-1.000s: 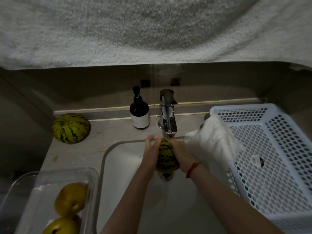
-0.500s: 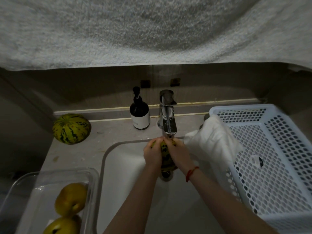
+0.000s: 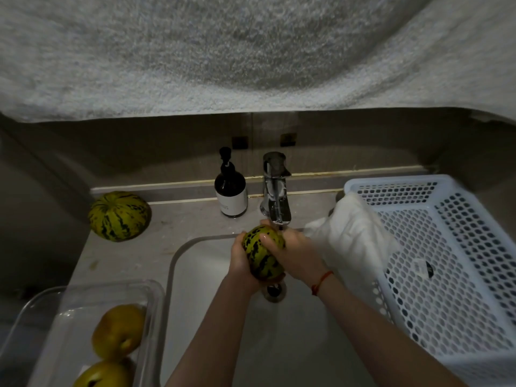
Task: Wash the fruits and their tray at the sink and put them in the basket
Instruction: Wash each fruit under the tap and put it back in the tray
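At the near left, your clear plastic tray (image 3: 152, 303) holds two yellow-green apples (image 3: 118, 331). A striped green-and-yellow melon (image 3: 119, 215) waits on the bench (image 3: 178, 222) at the far left. Over the white sink (image 3: 293, 344), under the chrome tap (image 3: 275, 196), your left hand (image 3: 240, 259) and right hand (image 3: 296, 254) curl their fingers round a second striped melon (image 3: 261, 254). You appear mid-wash. Next, carry it right, into the white perforated plastic basket (image 3: 452, 275), gripping firmly; it is probably slippery.
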`<act>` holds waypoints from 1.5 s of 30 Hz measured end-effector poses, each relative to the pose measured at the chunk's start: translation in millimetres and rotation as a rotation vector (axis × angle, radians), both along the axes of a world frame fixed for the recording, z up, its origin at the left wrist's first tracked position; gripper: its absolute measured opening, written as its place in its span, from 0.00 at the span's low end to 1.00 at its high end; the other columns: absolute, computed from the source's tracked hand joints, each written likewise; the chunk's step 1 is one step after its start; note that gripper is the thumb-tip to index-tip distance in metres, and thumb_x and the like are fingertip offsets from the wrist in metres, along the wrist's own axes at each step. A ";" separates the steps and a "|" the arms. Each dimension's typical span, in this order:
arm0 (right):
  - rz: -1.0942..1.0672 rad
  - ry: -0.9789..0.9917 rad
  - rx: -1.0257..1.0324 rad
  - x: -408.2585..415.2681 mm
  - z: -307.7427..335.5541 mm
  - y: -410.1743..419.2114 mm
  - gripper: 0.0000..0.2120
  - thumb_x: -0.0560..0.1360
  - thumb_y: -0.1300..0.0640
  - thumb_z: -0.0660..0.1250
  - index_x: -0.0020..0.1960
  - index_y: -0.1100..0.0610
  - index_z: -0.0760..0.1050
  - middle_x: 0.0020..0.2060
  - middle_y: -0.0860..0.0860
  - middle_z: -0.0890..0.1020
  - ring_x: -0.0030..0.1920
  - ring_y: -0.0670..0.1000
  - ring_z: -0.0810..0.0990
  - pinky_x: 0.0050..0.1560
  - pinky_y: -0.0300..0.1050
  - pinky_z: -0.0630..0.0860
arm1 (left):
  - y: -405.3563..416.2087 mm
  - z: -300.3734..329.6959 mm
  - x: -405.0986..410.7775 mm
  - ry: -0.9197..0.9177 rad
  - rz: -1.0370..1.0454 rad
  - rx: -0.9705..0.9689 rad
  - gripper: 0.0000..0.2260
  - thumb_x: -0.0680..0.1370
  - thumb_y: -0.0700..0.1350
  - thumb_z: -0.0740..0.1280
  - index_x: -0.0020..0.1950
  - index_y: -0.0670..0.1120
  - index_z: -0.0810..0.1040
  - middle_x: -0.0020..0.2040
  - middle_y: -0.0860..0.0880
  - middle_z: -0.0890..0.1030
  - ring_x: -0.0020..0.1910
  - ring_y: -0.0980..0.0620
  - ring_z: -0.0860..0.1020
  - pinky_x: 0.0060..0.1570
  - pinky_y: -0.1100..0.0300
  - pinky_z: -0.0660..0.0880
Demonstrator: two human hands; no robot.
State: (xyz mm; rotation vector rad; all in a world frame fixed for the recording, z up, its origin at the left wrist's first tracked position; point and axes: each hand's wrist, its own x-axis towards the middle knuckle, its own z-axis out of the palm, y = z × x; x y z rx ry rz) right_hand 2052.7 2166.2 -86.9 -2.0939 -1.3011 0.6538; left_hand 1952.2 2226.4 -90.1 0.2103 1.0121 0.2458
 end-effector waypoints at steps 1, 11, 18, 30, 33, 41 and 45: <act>-0.066 0.052 0.005 0.5 0.3 1.8 0.22 0.76 0.38 0.56 0.54 0.53 0.76 0.45 0.51 0.81 0.46 0.53 0.78 0.46 0.45 0.72 | -2.0 -0.3 1.2 -0.016 0.009 -0.024 0.30 0.75 0.66 0.54 0.51 0.41 0.79 0.43 0.37 0.83 0.50 0.39 0.76 0.50 0.48 0.73; -0.665 0.719 0.185 -17.4 -18.3 19.2 0.19 0.80 0.59 0.57 0.30 0.55 0.66 0.28 0.50 0.71 0.33 0.49 0.69 0.43 0.45 0.67 | -11.1 -5.1 1.4 -0.087 0.150 -0.085 0.23 0.79 0.56 0.51 0.55 0.41 0.77 0.51 0.38 0.78 0.48 0.38 0.75 0.42 0.48 0.73; -0.661 0.747 0.181 -15.1 -22.1 19.8 0.20 0.78 0.60 0.58 0.28 0.54 0.68 0.28 0.51 0.72 0.37 0.54 0.71 0.45 0.50 0.69 | 3.7 -8.6 -1.7 0.229 0.001 0.320 0.25 0.82 0.57 0.52 0.64 0.39 0.73 0.59 0.38 0.78 0.58 0.39 0.77 0.58 0.44 0.74; -0.365 0.481 0.181 -14.5 -0.5 -12.8 0.13 0.81 0.58 0.53 0.49 0.58 0.76 0.41 0.52 0.78 0.45 0.51 0.77 0.45 0.40 0.74 | -1.5 4.7 8.2 0.042 -0.053 0.125 0.21 0.71 0.52 0.65 0.60 0.42 0.73 0.53 0.41 0.74 0.51 0.43 0.74 0.44 0.51 0.74; -0.448 0.383 0.242 4.8 25.6 -19.1 0.12 0.80 0.63 0.57 0.53 0.63 0.78 0.44 0.55 0.79 0.46 0.53 0.77 0.46 0.42 0.72 | -5.2 2.0 13.8 0.021 -0.061 0.137 0.24 0.71 0.51 0.64 0.64 0.43 0.73 0.55 0.40 0.73 0.53 0.43 0.73 0.54 0.49 0.71; -0.371 0.319 0.221 38.1 120.4 16.0 0.15 0.73 0.42 0.66 0.48 0.54 0.73 0.40 0.48 0.77 0.36 0.45 0.75 0.34 0.38 0.71 | -8.5 6.9 15.7 0.097 -0.116 0.184 0.24 0.70 0.53 0.65 0.63 0.43 0.75 0.54 0.41 0.76 0.53 0.42 0.76 0.58 0.47 0.72; -0.379 0.433 0.144 34.0 118.8 27.2 0.13 0.73 0.45 0.68 0.40 0.52 0.67 0.37 0.48 0.73 0.36 0.45 0.70 0.34 0.39 0.65 | -10.2 16.1 12.5 0.078 -0.073 0.107 0.16 0.72 0.54 0.64 0.55 0.46 0.75 0.53 0.42 0.77 0.53 0.42 0.76 0.50 0.51 0.74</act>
